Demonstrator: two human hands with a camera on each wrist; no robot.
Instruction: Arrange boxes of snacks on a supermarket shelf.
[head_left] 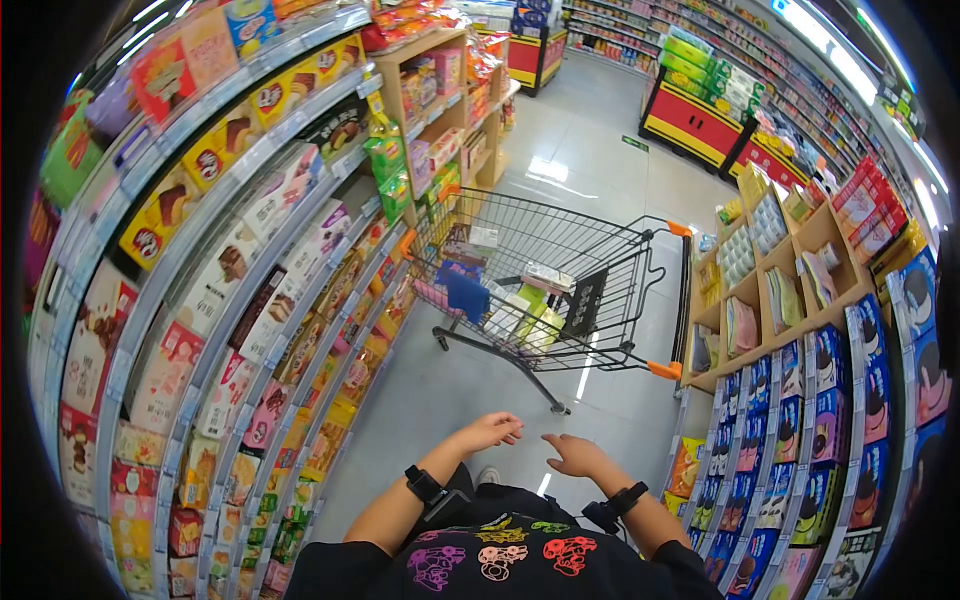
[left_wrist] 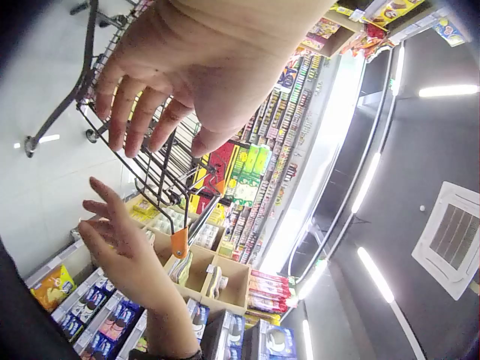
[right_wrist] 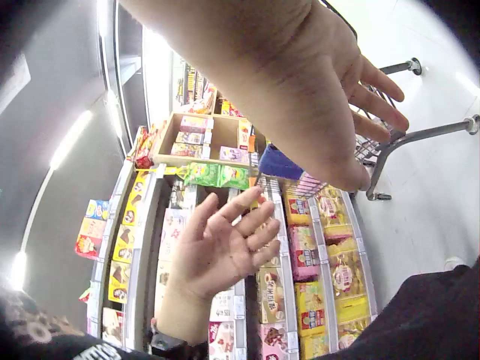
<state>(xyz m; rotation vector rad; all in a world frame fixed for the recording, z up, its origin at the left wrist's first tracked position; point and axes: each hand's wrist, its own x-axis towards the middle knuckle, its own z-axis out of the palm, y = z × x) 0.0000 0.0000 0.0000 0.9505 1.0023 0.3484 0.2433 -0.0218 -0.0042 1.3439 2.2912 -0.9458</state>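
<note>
Both hands are raised in front of the body and hold nothing. In the head view the left hand (head_left: pixel 488 432) reaches in from the left with its fingers loosely bent. Facing it is the right hand (head_left: pixel 580 456), a small gap between them. The left wrist view shows the left hand (left_wrist: pixel 187 75) large, fingers spread, with the right hand (left_wrist: pixel 120 244) below it. In the right wrist view the left palm faces the camera, fingers relaxed. Beyond both hands stands a wire shopping cart (head_left: pixel 600 250) with several packages in it, among them a blue item (head_left: pixel 467 298).
Shelves of boxed snacks (head_left: pixel 225 270) rise along the left. On the right, blue cookie packs (head_left: pixel 770 470) fill a shelf beside wooden bins (head_left: pixel 785 295). The cart's orange-ended handle (head_left: pixel 680 300) is close to those bins. A red and yellow display stand (head_left: pixel 690 125) is farther back.
</note>
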